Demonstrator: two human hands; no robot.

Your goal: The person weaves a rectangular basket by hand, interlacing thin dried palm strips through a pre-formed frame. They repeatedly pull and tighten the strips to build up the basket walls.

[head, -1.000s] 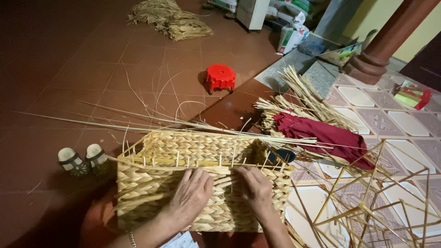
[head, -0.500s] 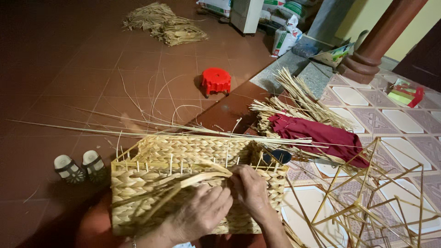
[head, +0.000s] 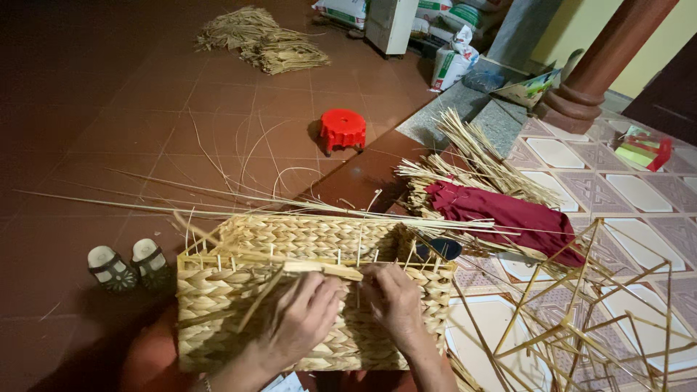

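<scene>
Half-woven rectangular basket (head: 305,290) of pale straw, propped on the lap at the bottom of the view, its open top rimmed with thin upright stakes (head: 359,250). Left hand (head: 301,319) pressed against the near wall, fingers curled around a flat loose strand (head: 261,297) that slants down and left from the rim. Right hand (head: 396,301) just beside it, fingertips pinched on the same weave at the top edge, close under a flat wooden strip (head: 323,270) lying along the rim. Both grips closed on straw, neither released. Risks, as a judgement: too hard a pull could snap the dry strand or bend a stake; a slackened pinch could let the last rows loosen; the basket could tip off the lap, being held only by the hands. Long thin reeds (head: 218,199) fanning left across the brown tile floor (head: 109,131) behind. To the right, a straw bundle (head: 472,163) under a dark red cloth (head: 508,218), and a bare frame of thin sticks (head: 595,319). Further out, 1 red plastic stool (head: 343,129), 2 small sandals (head: 127,265) at the left, more straw heaps (head: 261,40) beyond.
</scene>
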